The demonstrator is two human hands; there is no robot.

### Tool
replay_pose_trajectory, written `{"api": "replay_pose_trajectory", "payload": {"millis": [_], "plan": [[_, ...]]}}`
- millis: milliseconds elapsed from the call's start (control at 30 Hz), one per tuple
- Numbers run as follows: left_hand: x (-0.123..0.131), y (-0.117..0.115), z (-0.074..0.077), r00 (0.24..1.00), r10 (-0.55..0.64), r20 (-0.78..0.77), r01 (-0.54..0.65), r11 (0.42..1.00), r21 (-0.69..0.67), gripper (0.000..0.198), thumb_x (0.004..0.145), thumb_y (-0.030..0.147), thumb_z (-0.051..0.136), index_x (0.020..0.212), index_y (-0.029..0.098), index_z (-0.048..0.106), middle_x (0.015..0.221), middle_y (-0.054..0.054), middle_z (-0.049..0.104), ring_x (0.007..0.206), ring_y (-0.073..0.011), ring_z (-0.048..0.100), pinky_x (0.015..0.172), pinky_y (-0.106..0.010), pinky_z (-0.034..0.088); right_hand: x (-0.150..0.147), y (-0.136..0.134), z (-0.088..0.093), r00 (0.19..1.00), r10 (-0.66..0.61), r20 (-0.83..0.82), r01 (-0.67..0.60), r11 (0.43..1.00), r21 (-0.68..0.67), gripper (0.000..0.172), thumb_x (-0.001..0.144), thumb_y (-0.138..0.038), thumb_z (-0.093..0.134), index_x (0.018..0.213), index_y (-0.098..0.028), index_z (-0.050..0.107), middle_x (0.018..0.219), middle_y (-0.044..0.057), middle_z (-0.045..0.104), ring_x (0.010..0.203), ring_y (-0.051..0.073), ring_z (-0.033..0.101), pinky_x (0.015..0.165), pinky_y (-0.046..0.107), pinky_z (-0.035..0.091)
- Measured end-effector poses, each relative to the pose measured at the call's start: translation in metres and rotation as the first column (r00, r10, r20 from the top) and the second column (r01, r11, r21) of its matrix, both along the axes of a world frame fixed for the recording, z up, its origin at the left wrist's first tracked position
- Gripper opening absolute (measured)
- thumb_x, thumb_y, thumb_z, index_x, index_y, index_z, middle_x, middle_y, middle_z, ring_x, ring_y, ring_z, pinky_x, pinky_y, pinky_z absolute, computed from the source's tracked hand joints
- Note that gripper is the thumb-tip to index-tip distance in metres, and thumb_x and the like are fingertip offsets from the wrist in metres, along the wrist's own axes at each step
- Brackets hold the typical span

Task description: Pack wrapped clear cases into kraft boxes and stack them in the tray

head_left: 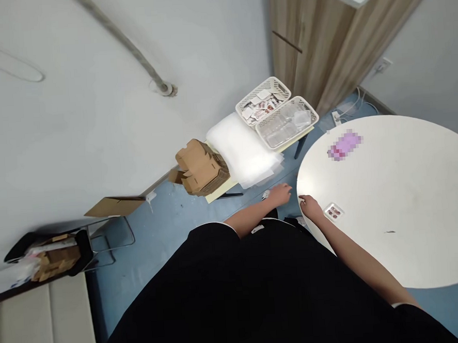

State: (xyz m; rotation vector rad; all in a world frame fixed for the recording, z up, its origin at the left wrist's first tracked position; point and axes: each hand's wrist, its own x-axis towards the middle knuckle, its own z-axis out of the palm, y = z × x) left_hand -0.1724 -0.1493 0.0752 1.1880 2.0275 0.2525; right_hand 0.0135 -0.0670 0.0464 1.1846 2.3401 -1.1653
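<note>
My left hand (pixel 280 194) hangs over the floor beside the round white table (pixel 416 181), its fingers partly stretched towards the table's edge, with nothing visible in it. My right hand (pixel 311 207) is at the table's near left edge, index finger extended and the other fingers partly curled. No object shows in it. Close by its wrist, a small clear case (pixel 333 211) with several reddish-brown shapes inside lies on the tabletop. Farther back on the table is a pixelated purple item (pixel 344 145), whose kind I cannot make out.
Ahead, a low table (pixel 217 194) bears folded cardboard boxes (pixel 203 168), white plastic sheets (pixel 245 150), a basket of small cards (pixel 245 116) and a basket of clear boxes (pixel 268 140). A wooden cabinet (pixel 314 42) stands behind. A loaded chair (pixel 87 250) is at left.
</note>
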Motion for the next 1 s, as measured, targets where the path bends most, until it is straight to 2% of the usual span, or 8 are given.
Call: {"api": "replay_pose_trajectory", "payload": {"millis": [100, 200, 300, 433, 567, 667, 867, 1000], "plan": [[-0.08, -0.039, 0.004, 0.987, 0.136, -0.088, -0.137, 0.991, -0.008, 0.041, 0.096, 0.019, 0.058, 0.137, 0.021, 0.063, 0.152, -0.016, 0.05, 0.139, -0.0346, 0.048, 0.117, -0.048, 0.038, -0.078, -0.011, 0.0, 0.996, -0.081, -0.042, 0.07, 0.975, -0.213, 0.038, 0.09, -0.019, 0.052, 0.121, -0.019, 0.073, 0.128, 0.011, 0.072, 0.114, 0.024, 0.069, 0.106, 0.038, 0.05], [-0.136, -0.071, -0.003, 0.96, 0.214, -0.179, -0.219, 0.976, -0.011, 0.061, 0.088, 0.019, 0.071, 0.146, 0.025, 0.054, 0.166, -0.014, 0.034, 0.156, -0.037, 0.023, 0.126, -0.052, 0.019, -0.14, -0.021, -0.002, 0.95, -0.31, 0.022, 0.288, 0.853, -0.435, 0.039, 0.091, -0.023, 0.055, 0.126, -0.017, 0.07, 0.122, 0.012, 0.074, 0.101, 0.022, 0.072, 0.09, 0.035, 0.058], [-0.162, -0.09, -0.016, 0.968, 0.191, -0.164, -0.197, 0.98, -0.022, 0.064, 0.087, 0.019, 0.072, 0.147, 0.027, 0.052, 0.17, -0.013, 0.028, 0.158, -0.0363, 0.018, 0.127, -0.054, 0.014, -0.186, -0.027, -0.004, 0.849, -0.515, 0.118, 0.493, 0.693, -0.526, 0.04, 0.09, -0.025, 0.059, 0.129, -0.017, 0.067, 0.125, 0.015, 0.071, 0.094, 0.02, 0.073, 0.078, 0.031, 0.06], [-0.176, -0.099, -0.026, 0.97, 0.216, -0.109, -0.219, 0.976, -0.01, 0.047, 0.093, 0.013, 0.06, 0.139, 0.024, 0.059, 0.168, -0.014, 0.034, 0.156, -0.0329, 0.027, 0.124, -0.051, 0.022, -0.228, -0.027, -0.008, 0.739, -0.631, 0.236, 0.634, 0.533, -0.56, 0.04, 0.09, -0.025, 0.061, 0.129, -0.021, 0.063, 0.121, 0.015, 0.071, 0.089, 0.019, 0.073, 0.075, 0.031, 0.061], [-0.192, -0.102, -0.024, 0.979, 0.202, -0.028, -0.203, 0.979, -0.014, 0.03, 0.095, 0.014, 0.059, 0.123, 0.023, 0.068, 0.161, -0.01, 0.046, 0.149, -0.0294, 0.04, 0.123, -0.045, 0.03, -0.247, -0.027, -0.01, 0.73, -0.633, 0.257, 0.662, 0.56, -0.498, 0.036, 0.097, -0.03, 0.05, 0.133, -0.027, 0.054, 0.12, 0.012, 0.067, 0.09, 0.019, 0.072, 0.072, 0.032, 0.062], [-0.204, -0.104, -0.018, 0.976, 0.217, 0.034, -0.218, 0.976, 0.018, 0.018, 0.096, 0.016, 0.061, 0.108, 0.024, 0.073, 0.152, -0.006, 0.056, 0.142, -0.0271, 0.049, 0.121, -0.04, 0.034, -0.25, -0.028, -0.008, 0.737, -0.631, 0.243, 0.658, 0.584, -0.476, 0.025, 0.1, -0.037, 0.047, 0.121, -0.027, 0.056, 0.11, 0.01, 0.067, 0.087, 0.018, 0.071, 0.071, 0.033, 0.062], [-0.208, -0.097, 0.004, 0.993, 0.11, 0.037, -0.115, 0.977, 0.179, 0.023, 0.1, 0.017, 0.054, 0.099, 0.026, 0.075, 0.134, -0.008, 0.068, 0.134, -0.0264, 0.055, 0.116, -0.042, 0.036, -0.255, -0.019, 0.003, 0.593, -0.785, 0.179, 0.729, 0.43, -0.532, 0.016, 0.092, -0.032, 0.063, 0.085, -0.023, 0.051, 0.084, 0.002, 0.062, 0.07, 0.014, 0.066, 0.064, 0.028, 0.061], [-0.192, -0.086, 0.019, 0.998, -0.063, 0.029, 0.055, 0.973, 0.224, 0.026, 0.101, 0.02, 0.051, 0.099, 0.027, 0.076, 0.133, -0.01, 0.068, 0.133, -0.0267, 0.055, 0.116, -0.044, 0.035, -0.242, -0.004, 0.012, 0.614, -0.789, 0.031, 0.704, 0.529, -0.475, 0.013, 0.087, -0.03, 0.065, 0.082, -0.022, 0.055, 0.086, 0.003, 0.064, 0.07, 0.014, 0.065, 0.056, 0.025, 0.058]]}}
